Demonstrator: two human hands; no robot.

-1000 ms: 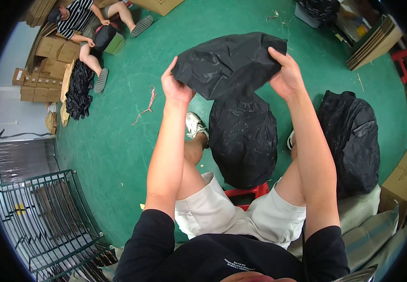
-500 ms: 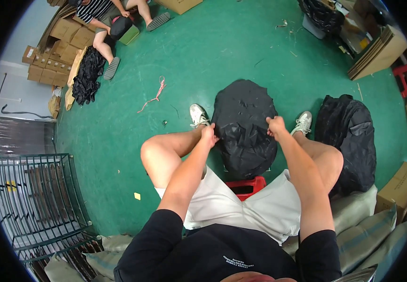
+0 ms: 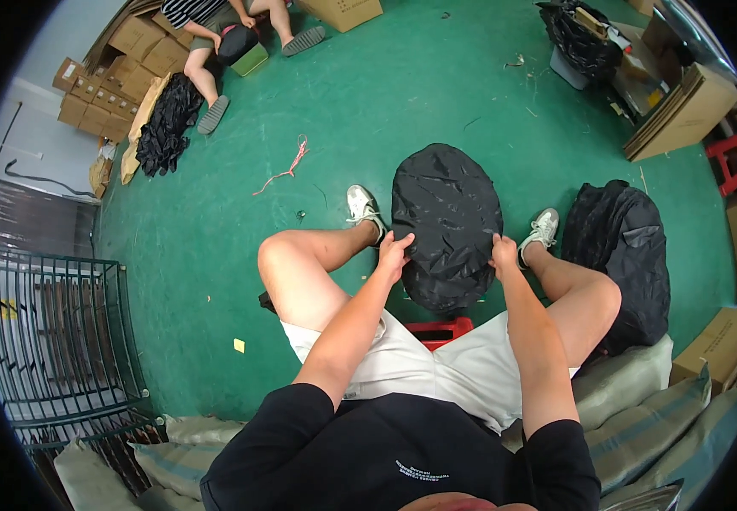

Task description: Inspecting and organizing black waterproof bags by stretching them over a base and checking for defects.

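Between my knees is a black oval fabric cover [image 3: 447,213], its top wrinkled and what lies under it hidden. At its left edge my left hand [image 3: 395,255] is closed on the cloth, thumb on top. My right hand [image 3: 503,253] grips the opposite edge, fingers mostly turned under or away. Part of a red plastic stool [image 3: 441,334] shows below the cover, by my shorts. To the right of my right leg stands a rounded heap of black fabric [image 3: 628,264].
Stuffed woven sacks [image 3: 653,430] lie close behind me. A green metal rack [image 3: 62,341] is at left, a carton [image 3: 720,342] at right. Far left, another person sits by a black fabric pile [image 3: 168,128]. Pink string [image 3: 287,166] lies on the green floor.
The cover's top has become smoother and flatter. My right hand has slid slightly nearer to me along the edge, and my left thumb now presses on top. The view has shifted a little.
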